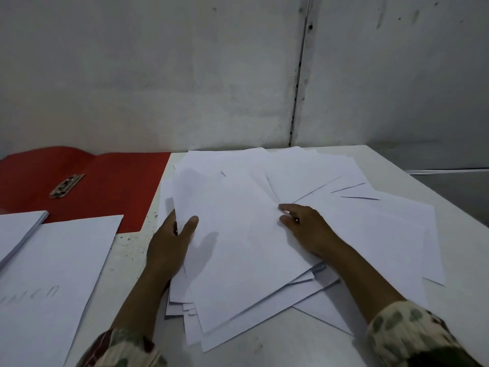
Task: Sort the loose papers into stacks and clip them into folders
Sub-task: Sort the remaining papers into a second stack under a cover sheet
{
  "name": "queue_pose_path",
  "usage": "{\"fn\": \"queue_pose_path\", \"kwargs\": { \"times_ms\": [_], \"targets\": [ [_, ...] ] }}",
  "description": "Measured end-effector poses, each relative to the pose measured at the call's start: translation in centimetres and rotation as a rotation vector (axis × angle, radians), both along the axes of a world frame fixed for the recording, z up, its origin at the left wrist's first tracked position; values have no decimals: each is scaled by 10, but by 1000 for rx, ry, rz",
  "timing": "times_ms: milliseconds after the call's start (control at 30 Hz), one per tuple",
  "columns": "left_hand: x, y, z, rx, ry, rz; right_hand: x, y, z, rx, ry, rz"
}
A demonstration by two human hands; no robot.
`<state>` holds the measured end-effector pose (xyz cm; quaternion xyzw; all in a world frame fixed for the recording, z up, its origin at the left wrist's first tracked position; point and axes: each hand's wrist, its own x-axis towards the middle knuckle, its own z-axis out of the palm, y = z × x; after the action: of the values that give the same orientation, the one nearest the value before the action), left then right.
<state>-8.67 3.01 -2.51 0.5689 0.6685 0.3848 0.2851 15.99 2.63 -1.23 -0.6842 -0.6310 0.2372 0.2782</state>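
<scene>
Papers (304, 186): fanned loose over the table (449, 197), centre to right; unsorted.
Left hand (169, 245): top sheets' left edge pinched, thumb over, fingers hidden beneath; likely for lifting.
Right hand (304, 229): laid flat, fingers relaxed, pile steadied.
Stack (21, 229): squared at left, set apart.
Folder (119, 186): opened flat, clip (66, 185) exposed, readied for filing.
</scene>
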Motion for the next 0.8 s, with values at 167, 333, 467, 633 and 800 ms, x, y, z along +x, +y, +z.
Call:
{"fn": "queue_pose_path", "kwargs": {
  "times_ms": [167,333,467,633,800],
  "targets": [
    [-2,-1,-2,12,54,23,-1,3,2,52,70,-71],
    [-4,0,-5,9,45,70,23,33,2,-49,-130,-361],
    [-3,0,-4,18,31,76,19,56,1,-128,-88,-355],
    [-1,-1,-2,6,52,74,13,78,1,-40,310,-405],
    [1,1,-2,-10,98,62,3,85,2,34,610,-259]
  ]
}}
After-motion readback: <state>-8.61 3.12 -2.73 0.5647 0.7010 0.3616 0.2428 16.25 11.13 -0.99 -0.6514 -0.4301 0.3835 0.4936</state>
